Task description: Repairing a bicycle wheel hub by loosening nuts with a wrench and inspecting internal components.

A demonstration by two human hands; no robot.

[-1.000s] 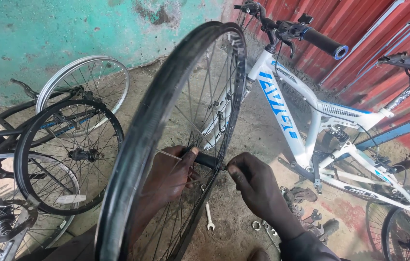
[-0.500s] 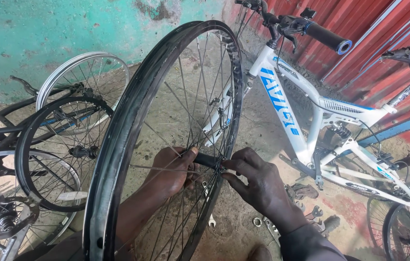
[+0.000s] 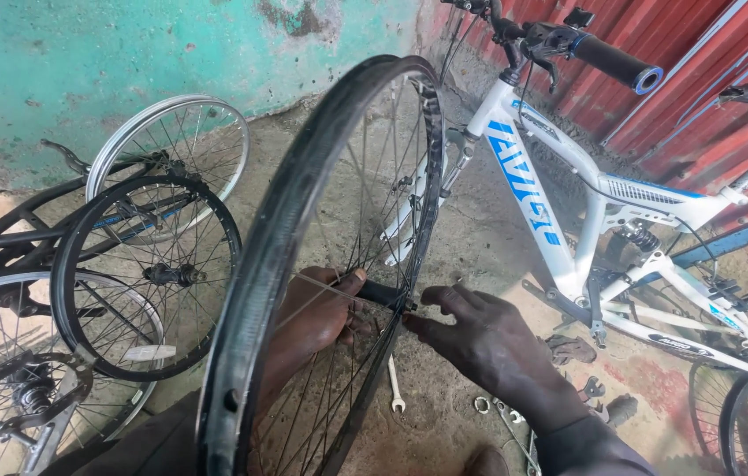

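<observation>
A rough concrete floor (image 3: pixel 488 238) runs up to a flaking green wall (image 3: pixel 109 53) on one side and red corrugated sheeting (image 3: pixel 682 53) on the other. A white bike (image 3: pixel 603 211) stands beyond the right hand, its front wheel off; spare wheels (image 3: pixel 145 273) and a dark frame lie out past the left hand. A spanner (image 3: pixel 394 388) and small parts lie on the floor just below the fingers.

The black rim (image 3: pixel 303 220) stands upright between the hands, its lower edge cut off by the picture. The hub (image 3: pixel 383 293) is mostly covered by fingers and spokes, so its far end is hard to make out.

The left hand (image 3: pixel 316 317) reaches through the spokes from behind, fingers curled shut around the hub's left end, thumb on top. The right hand (image 3: pixel 480 339) comes from the near side, fingers half closed, with thumb and forefinger pinched at the axle tip; what they grip, if anything, cannot be told.
</observation>
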